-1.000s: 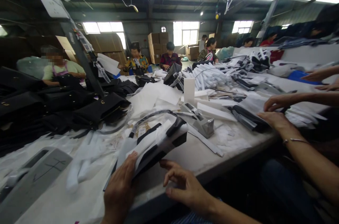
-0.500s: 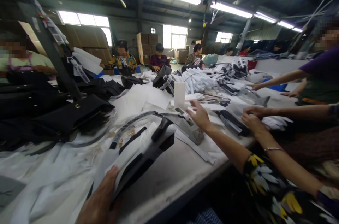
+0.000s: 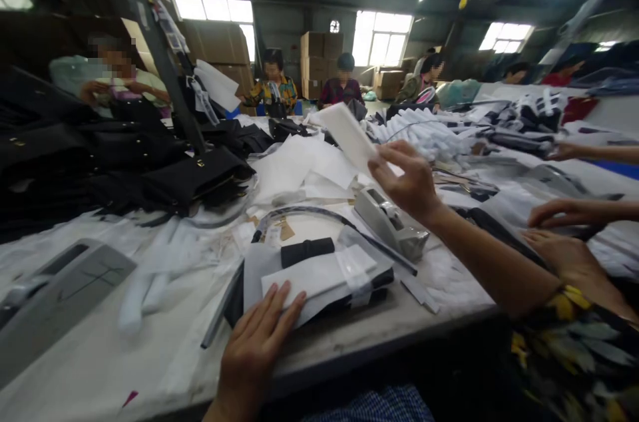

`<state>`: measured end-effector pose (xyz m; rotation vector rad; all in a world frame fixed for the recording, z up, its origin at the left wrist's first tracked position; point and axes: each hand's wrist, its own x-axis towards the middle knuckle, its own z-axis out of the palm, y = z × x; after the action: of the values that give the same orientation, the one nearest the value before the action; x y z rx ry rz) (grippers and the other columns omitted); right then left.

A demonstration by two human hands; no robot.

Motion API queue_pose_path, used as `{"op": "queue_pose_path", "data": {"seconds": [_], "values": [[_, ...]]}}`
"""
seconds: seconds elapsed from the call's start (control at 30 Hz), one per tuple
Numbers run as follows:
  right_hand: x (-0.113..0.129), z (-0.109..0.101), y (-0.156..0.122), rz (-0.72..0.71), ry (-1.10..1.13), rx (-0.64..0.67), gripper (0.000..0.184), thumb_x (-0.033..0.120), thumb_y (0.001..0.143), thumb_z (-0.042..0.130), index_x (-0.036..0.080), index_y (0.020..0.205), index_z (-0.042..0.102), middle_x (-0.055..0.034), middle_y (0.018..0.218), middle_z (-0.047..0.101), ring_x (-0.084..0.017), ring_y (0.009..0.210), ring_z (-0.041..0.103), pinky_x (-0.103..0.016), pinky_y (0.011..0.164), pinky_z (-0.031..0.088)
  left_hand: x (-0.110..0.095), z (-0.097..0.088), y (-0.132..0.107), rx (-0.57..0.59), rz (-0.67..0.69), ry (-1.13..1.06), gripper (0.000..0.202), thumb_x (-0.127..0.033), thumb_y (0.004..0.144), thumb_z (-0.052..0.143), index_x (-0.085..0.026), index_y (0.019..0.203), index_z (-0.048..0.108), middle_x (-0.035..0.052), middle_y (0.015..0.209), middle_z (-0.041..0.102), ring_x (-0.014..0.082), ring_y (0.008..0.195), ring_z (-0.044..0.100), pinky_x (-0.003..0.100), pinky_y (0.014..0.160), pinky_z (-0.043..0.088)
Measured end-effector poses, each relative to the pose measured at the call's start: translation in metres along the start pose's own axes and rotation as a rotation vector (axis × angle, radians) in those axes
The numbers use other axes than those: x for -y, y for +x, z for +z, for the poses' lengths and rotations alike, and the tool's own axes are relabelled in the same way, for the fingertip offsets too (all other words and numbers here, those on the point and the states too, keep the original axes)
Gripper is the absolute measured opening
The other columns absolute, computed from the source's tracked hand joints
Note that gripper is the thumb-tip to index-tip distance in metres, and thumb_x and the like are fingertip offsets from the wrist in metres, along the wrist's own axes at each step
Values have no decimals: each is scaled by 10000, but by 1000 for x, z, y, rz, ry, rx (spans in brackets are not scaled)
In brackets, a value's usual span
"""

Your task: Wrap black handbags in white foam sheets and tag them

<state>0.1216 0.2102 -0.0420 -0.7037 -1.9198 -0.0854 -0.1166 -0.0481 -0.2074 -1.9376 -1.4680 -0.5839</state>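
Observation:
My left hand lies with fingers flat and apart on a partly wrapped black bag near the table's front edge. White paper covers much of the bag, with clear tape across it. A plastic-wrapped handle arches behind the bag. Raised above the table, my right hand pinches the lower end of a flat white rectangular piece, held tilted. Its material is unclear. Just below that hand stands a grey tape dispenser.
Another grey tape dispenser sits at the left. Black bags are piled behind it. White wrapped rolls lie farther back. A co-worker's hands work close by on the right. More people sit across the table.
My right hand has taken hold of the white piece, which stood upright before, and lifted it. My left hand has gone from gripping the bag's edge to lying flat on it. The bag now lies flatter.

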Motion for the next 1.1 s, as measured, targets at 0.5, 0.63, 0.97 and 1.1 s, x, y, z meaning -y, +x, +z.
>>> {"op": "queue_pose_path", "data": {"seconds": [0.5,0.63,0.97,1.1], "values": [[46,40,-49,-301,-206,411,318,189,986,521,228,1275,650,-40,1233,700,-229,1012,614,-384,909,495,-8,-2,2,46,-8,-14,489,-68,1014,342,-244,1453,469,51,1455,530,227,1260,572,351,958,474],[26,25,-15,-38,-54,241,521,255,920,632,218,1426,515,-98,1392,583,-259,1157,595,-413,988,512,13,-6,9,24,-60,-53,491,-116,997,430,-238,1473,436,35,1439,549,228,1190,622,337,897,507],[91,-8,-40,-267,331,336,204,194,948,598,239,1113,709,-47,1048,743,-181,957,698,-309,893,557,3,0,15,-25,-107,-85,451,-101,973,490,-253,1395,530,62,1345,630,225,1188,630,343,884,552],[99,46,-39,-391,358,648,204,171,946,592,219,1107,706,-53,1047,744,-181,945,707,-295,840,569,-14,2,5,-49,-64,-59,448,-100,996,456,-280,1401,523,52,1357,621,224,1223,607,341,905,540]]}}
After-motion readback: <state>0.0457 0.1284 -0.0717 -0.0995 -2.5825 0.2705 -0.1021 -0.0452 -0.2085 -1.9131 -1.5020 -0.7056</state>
